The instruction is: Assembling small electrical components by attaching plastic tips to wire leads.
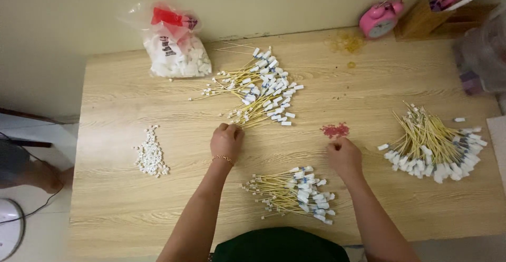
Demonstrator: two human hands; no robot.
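**Three wire piles, two sets of tiny loose bits: plenty of ways for this to get messy**

So here's where we are. Our left hand (226, 142) is curled into a loose fist at the near edge of the far wire pile (261, 89), fingertips right on the yellow wire ends; it looks like we're pinching one or two, but we can't really tell from this angle. Our right hand (343, 157) is curled too, fingers tucked at the small heap of red bits (336, 130), and whether it's actually got one is hidden.

What we reckon could go wrong:

- That far pile is a tangle. Pull one wire and its white tags could snag the neighbours and drag a clump along.
- The red bits are tiny and sit loose on the wooden table (132, 204). One brush of a knuckle and they'd probably scatter.
- The near wire pile (292, 192) lies between our forearms, so a wrist sliding back could sweep it toward the table edge.
- The white bits (151, 151) by our left elbow are just as loose.

The right wire pile (437, 146) and the bag of white parts (176, 48) sit well apart from both hands, so less worry there.
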